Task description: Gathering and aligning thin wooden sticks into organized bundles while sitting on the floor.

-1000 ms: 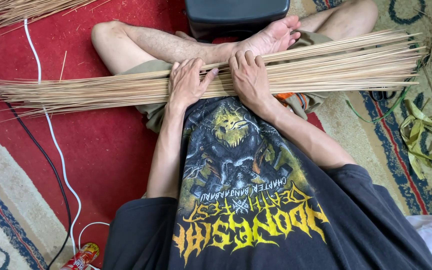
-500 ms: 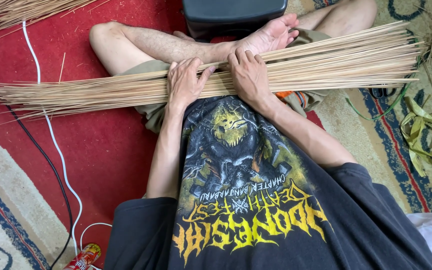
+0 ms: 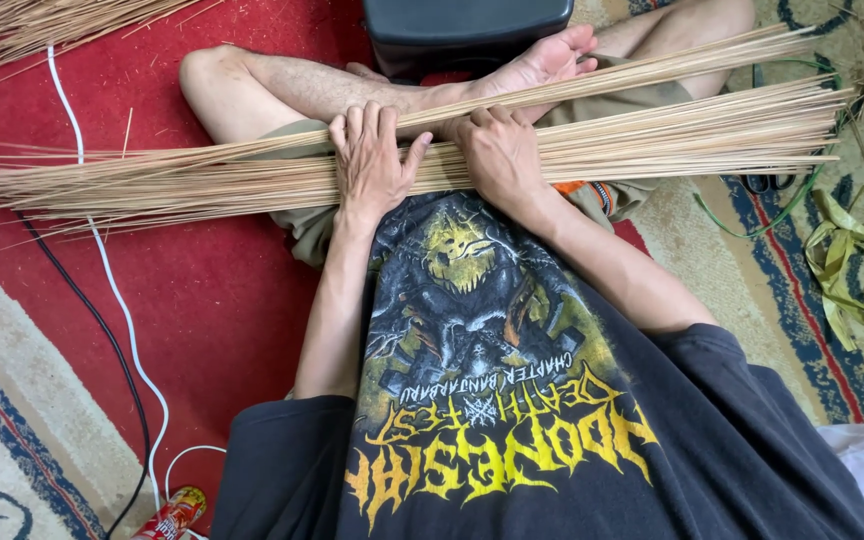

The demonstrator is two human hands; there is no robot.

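Red carpet [image 3: 222, 300] lies under you, with a long bundle of sticks [image 3: 672, 135] across your lap. Keep both palms flat and press evenly so the sticks stay level. Your left hand [image 3: 370, 160] lies open, fingers spread, on the bundle; your right hand [image 3: 500, 155] curls loosely over it just beside.

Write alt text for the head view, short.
Seen from above, a person sitting cross-legged presses the left hand and right hand flat on a long bundle of thin tan sticks lying across the lap. A red patterned rug lies beneath, with white and black cables at left and green leaf strips at right.
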